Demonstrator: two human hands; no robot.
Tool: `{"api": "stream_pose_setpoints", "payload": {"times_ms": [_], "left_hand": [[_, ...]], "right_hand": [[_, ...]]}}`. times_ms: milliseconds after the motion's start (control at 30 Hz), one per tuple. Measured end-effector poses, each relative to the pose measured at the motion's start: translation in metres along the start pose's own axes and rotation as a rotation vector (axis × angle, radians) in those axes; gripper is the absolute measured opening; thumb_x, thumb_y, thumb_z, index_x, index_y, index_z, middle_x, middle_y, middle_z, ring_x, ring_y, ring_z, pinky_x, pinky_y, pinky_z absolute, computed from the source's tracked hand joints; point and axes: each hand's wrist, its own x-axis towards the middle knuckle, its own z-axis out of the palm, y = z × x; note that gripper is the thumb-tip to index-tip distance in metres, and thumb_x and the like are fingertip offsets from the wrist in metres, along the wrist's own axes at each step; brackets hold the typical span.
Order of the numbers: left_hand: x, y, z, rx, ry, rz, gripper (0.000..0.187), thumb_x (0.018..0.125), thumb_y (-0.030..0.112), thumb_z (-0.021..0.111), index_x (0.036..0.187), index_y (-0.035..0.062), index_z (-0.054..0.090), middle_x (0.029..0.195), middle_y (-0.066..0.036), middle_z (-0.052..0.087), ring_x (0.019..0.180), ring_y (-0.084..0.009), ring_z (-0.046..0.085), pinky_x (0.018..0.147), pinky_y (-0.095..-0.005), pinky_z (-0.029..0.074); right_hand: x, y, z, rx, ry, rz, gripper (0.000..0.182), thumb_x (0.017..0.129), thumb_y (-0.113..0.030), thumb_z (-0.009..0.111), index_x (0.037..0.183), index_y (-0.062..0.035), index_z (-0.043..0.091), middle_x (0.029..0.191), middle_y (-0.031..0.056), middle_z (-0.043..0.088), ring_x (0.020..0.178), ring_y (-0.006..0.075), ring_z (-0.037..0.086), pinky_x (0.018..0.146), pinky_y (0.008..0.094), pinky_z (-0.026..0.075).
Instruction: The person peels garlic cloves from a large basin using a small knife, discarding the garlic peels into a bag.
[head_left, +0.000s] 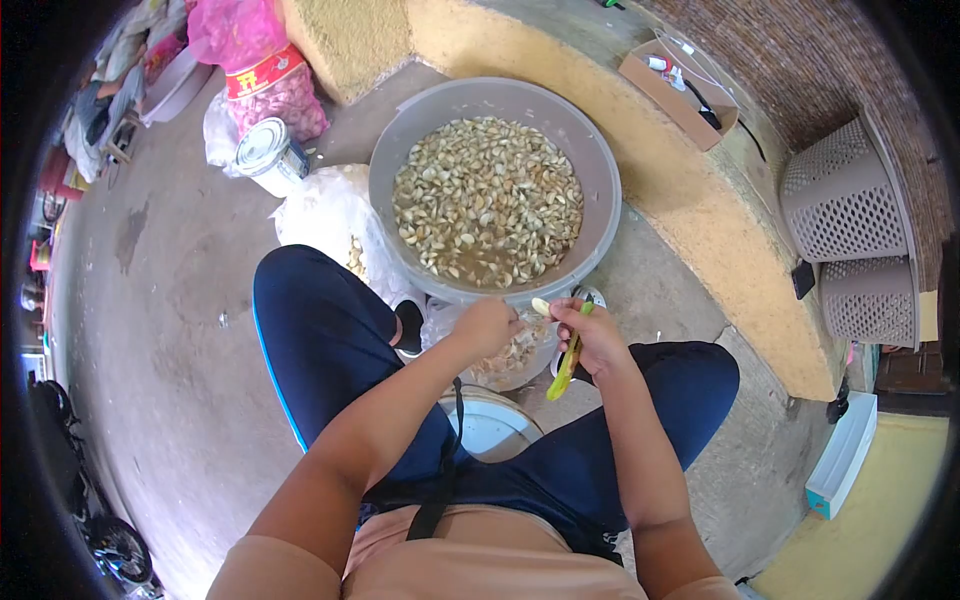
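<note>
My right hand (592, 338) is closed around a slim yellow-green tool (567, 369), perhaps a small knife; I cannot make out a blade. At its thumb and fingertips sticks out a pale garlic clove (540, 306). Just to the left, my left hand (487, 327) has its fingers curled together, and what they pinch, if anything, is hidden. Beneath both hands sits a clear plastic bag or bowl (515, 368) with garlic skins and scraps. Directly beyond is a large grey tub (606, 190) holding many garlic cloves (490, 190) in brownish water.
Left of the tub lies a white plastic sack (325, 215) with cloves inside. Behind it stand a white bucket (270, 160) and pink net bags (280, 100). A low yellow ledge (690, 210) curves along the right, carrying a cardboard box (660, 85). Grey perforated baskets (845, 205) stand farther right.
</note>
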Motion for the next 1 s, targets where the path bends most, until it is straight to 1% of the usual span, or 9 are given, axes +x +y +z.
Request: {"api": "stream_pose_setpoints", "payload": {"times_ms": [133, 233, 333, 500, 600, 700, 800, 900, 1000], "left_hand": [[-0.002, 0.005, -0.009, -0.342, 0.021, 0.016, 0.026, 0.075, 0.014, 0.059, 0.099, 0.0041, 0.056, 0.083, -0.013, 0.061, 0.08, -0.023, 0.06, 0.066, -0.0316, 0.046], [0.002, 0.009, -0.012, -0.764, -0.065, -0.068, 0.03, 0.078, 0.012, 0.057, 0.107, 0.0051, 0.052, 0.091, -0.01, 0.06, 0.085, -0.0206, 0.06, 0.067, -0.0301, 0.047], [-0.003, 0.021, -0.032, -1.154, -0.243, -0.224, 0.029, 0.079, 0.012, 0.058, 0.106, 0.0039, 0.052, 0.097, -0.01, 0.058, 0.088, -0.0192, 0.059, 0.07, -0.0287, 0.049], [-0.005, 0.026, -0.042, -1.279, -0.164, -0.187, 0.03, 0.078, 0.005, 0.055, 0.107, 0.0008, 0.049, 0.098, -0.009, 0.057, 0.088, -0.0168, 0.059, 0.074, -0.0267, 0.049], [-0.006, 0.027, -0.046, -1.302, -0.053, -0.099, 0.029, 0.077, 0.0, 0.057, 0.105, -0.0011, 0.05, 0.096, -0.01, 0.058, 0.087, -0.0163, 0.059, 0.075, -0.0263, 0.05], [-0.006, 0.03, -0.05, -1.294, 0.0, -0.039, 0.03, 0.074, -0.004, 0.059, 0.103, -0.0018, 0.05, 0.095, -0.01, 0.058, 0.086, -0.0157, 0.058, 0.075, -0.0263, 0.05], [-0.006, 0.029, -0.047, -1.251, 0.039, -0.004, 0.034, 0.071, -0.006, 0.06, 0.103, -0.0014, 0.051, 0.095, -0.009, 0.058, 0.087, -0.0154, 0.057, 0.075, -0.026, 0.049], [-0.003, 0.022, -0.04, -1.158, 0.041, 0.036, 0.036, 0.069, -0.007, 0.06, 0.103, -0.0009, 0.051, 0.094, -0.009, 0.058, 0.088, -0.0151, 0.057, 0.075, -0.0257, 0.047], [-0.002, 0.021, -0.036, -1.106, 0.036, 0.039, 0.038, 0.069, -0.008, 0.061, 0.104, 0.0001, 0.05, 0.096, -0.008, 0.057, 0.091, -0.0144, 0.056, 0.079, -0.0263, 0.045]], "right_hand": [[0.001, -0.001, 0.001, -0.261, 0.061, -0.089, 0.013, 0.075, -0.011, 0.062, 0.082, -0.001, 0.058, 0.066, 0.0034, 0.057, 0.049, 0.0074, 0.048, 0.043, 0.0217, 0.038], [-0.003, -0.007, 0.005, -0.497, 0.108, -0.141, 0.012, 0.075, -0.011, 0.063, 0.081, -0.0011, 0.059, 0.065, 0.004, 0.057, 0.051, 0.0079, 0.05, 0.045, 0.0226, 0.039], [-0.004, -0.007, 0.007, -0.679, 0.138, -0.263, 0.013, 0.074, -0.012, 0.063, 0.08, -0.0011, 0.059, 0.066, 0.0051, 0.058, 0.056, 0.0108, 0.053, 0.051, 0.0253, 0.042], [-0.002, -0.003, 0.006, -0.798, 0.176, -0.619, 0.015, 0.073, -0.013, 0.065, 0.079, -0.0004, 0.059, 0.068, 0.006, 0.059, 0.065, 0.0163, 0.055, 0.064, 0.0288, 0.044], [-0.002, -0.003, 0.005, -0.658, 0.208, -0.545, 0.016, 0.074, -0.013, 0.065, 0.082, -0.0008, 0.059, 0.07, 0.0049, 0.059, 0.059, 0.0127, 0.053, 0.055, 0.0262, 0.044], [-0.007, -0.007, 0.005, -0.51, 0.182, -0.346, 0.018, 0.074, -0.012, 0.064, 0.087, -0.0014, 0.059, 0.071, 0.0028, 0.057, 0.053, 0.008, 0.05, 0.046, 0.0224, 0.04], [-0.015, -0.014, 0.012, -0.424, 0.087, -0.264, 0.02, 0.075, -0.011, 0.064, 0.091, -0.0019, 0.058, 0.072, 0.001, 0.056, 0.049, 0.0047, 0.047, 0.04, 0.0196, 0.036], [-0.017, -0.012, 0.016, -0.428, 0.006, -0.311, 0.019, 0.074, -0.011, 0.064, 0.089, -0.0019, 0.058, 0.072, 0.0005, 0.055, 0.05, 0.0046, 0.046, 0.042, 0.0195, 0.036], [-0.011, -0.006, 0.016, -0.529, 0.047, -0.414, 0.017, 0.074, -0.011, 0.064, 0.088, -0.0021, 0.059, 0.073, 0.0006, 0.056, 0.05, 0.0035, 0.045, 0.043, 0.0187, 0.036]]}}
